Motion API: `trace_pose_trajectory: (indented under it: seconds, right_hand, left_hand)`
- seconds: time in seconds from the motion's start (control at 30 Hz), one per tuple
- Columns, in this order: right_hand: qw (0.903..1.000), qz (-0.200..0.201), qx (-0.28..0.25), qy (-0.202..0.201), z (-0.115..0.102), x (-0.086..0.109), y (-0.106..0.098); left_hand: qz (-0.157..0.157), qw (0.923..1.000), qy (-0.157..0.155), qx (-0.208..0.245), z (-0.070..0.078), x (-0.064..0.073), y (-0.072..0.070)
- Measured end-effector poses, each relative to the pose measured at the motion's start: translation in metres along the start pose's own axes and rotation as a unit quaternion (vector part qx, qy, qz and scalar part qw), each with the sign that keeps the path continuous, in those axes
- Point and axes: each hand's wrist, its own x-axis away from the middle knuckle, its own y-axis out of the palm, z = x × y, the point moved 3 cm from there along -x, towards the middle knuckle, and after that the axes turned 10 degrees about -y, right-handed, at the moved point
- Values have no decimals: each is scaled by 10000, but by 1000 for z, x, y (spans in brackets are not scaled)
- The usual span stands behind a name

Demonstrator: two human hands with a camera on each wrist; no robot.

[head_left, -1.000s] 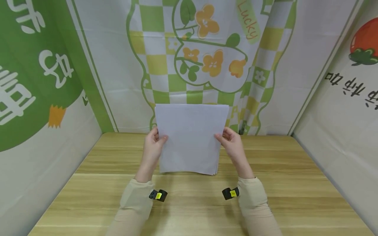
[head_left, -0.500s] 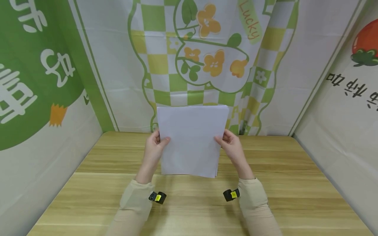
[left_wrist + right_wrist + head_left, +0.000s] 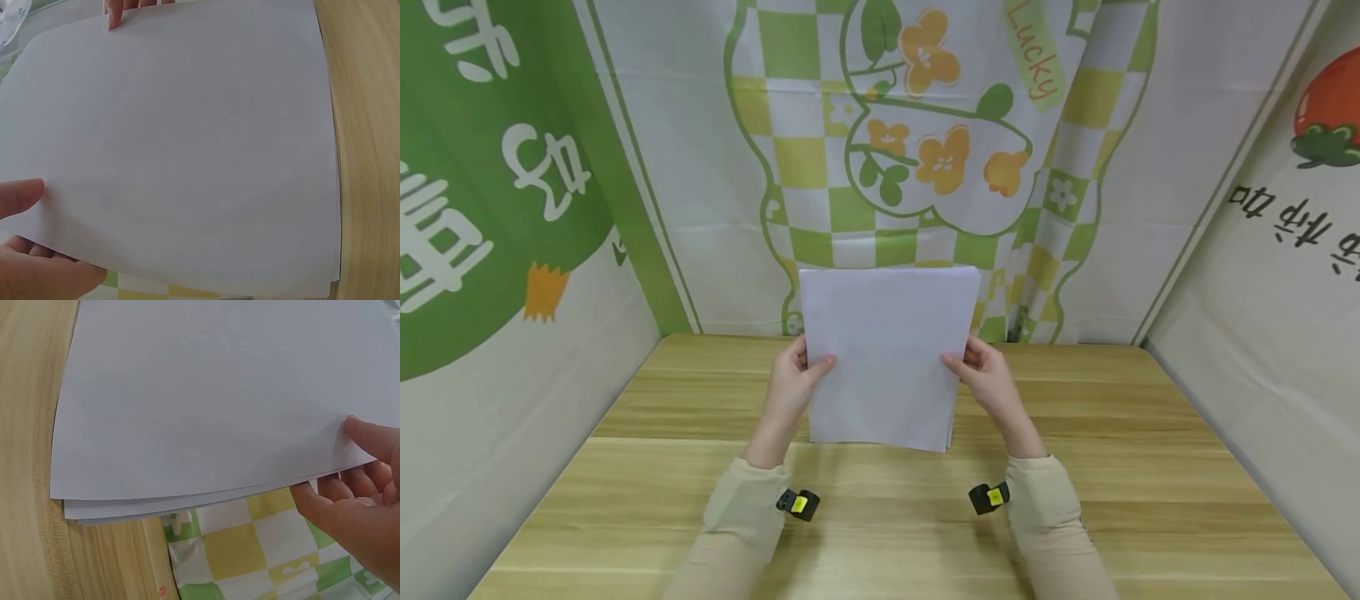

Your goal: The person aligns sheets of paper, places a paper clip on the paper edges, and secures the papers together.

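Several white sheets of paper [image 3: 887,358] stand upright in a slightly uneven stack above the wooden table, in the middle of the head view. My left hand [image 3: 790,379] pinches the left edge, thumb on the near face and fingers behind. On the opposite edge my right hand [image 3: 991,375] grips the same way. In the right wrist view the lower corners of the sheets [image 3: 137,505] are offset, one layer showing past another. The left wrist view shows the blank front sheet [image 3: 187,137] with the left thumb [image 3: 22,195] pressed on it.
The wooden table [image 3: 880,533] spreads below and around the paper. Behind it hangs a checked green and yellow curtain [image 3: 801,162]. Printed cloth walls [image 3: 625,400] close in both sides. A small black wrist camera [image 3: 799,503] is strapped to each sleeve.
The paper has come down slightly and its sheets have shifted a little against each other. Both hands have slid slightly lower along its side edges, still holding it.
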Motion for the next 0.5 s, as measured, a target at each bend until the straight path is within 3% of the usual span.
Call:
trace_pose_trajectory:
  seconds: [0.5]
  right_hand:
    - [9990, -240, 293, 244, 10, 3, -1]
  left_hand:
    - [-313, 9991, -220, -160, -11, -1, -2]
